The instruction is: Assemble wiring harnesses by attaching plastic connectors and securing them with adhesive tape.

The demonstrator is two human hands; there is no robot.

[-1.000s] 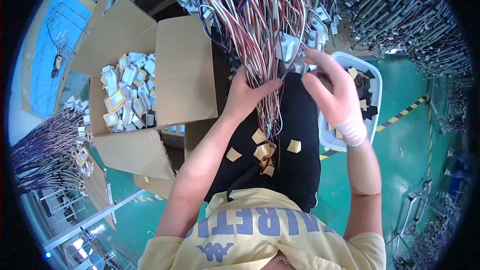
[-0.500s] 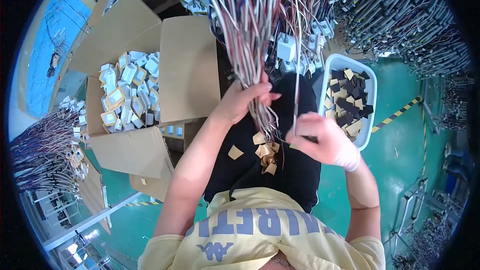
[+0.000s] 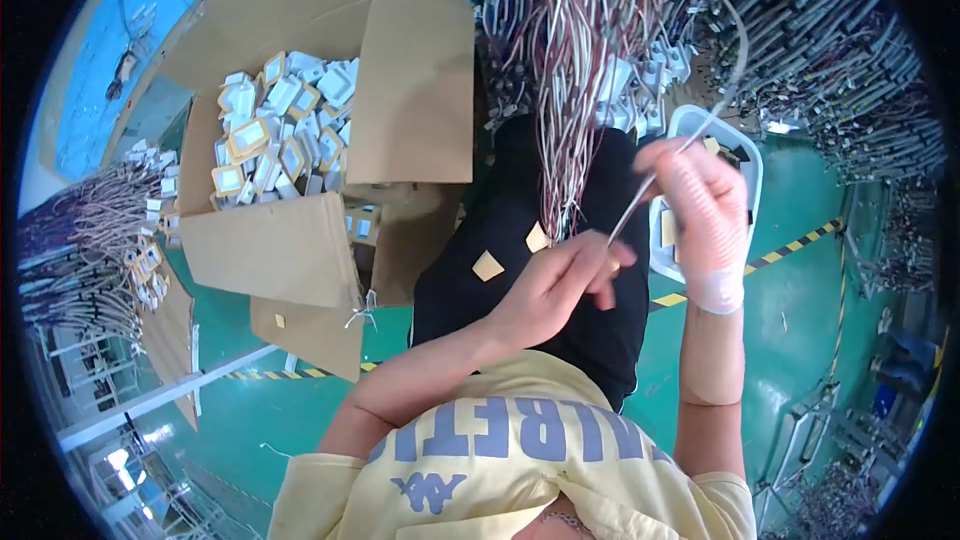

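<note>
A single thin white cable is stretched between my hands above my lap. My left hand is closed around its lower end, thumb against the fingers. Higher and to the right, my right hand, in a whitish ribbed covering, grips the same cable, which arcs up toward the top. Just beyond my left hand hangs a thick bundle of white and reddish cables with bare-looking tips. Two small tan pads, a loose one and one by the cable tips, lie on my black trousers.
At left stands an open cardboard box full of white plastic housings. A white tub, partly behind my right hand, holds tan and dark pieces. Grey cable bundles fill the far right. Yellow-black tape marks the green floor.
My left hand has let go of the bundle, moved nearer and right, and taken the cable's end. My right hand has risen rightward with the cable. The view has shifted.
</note>
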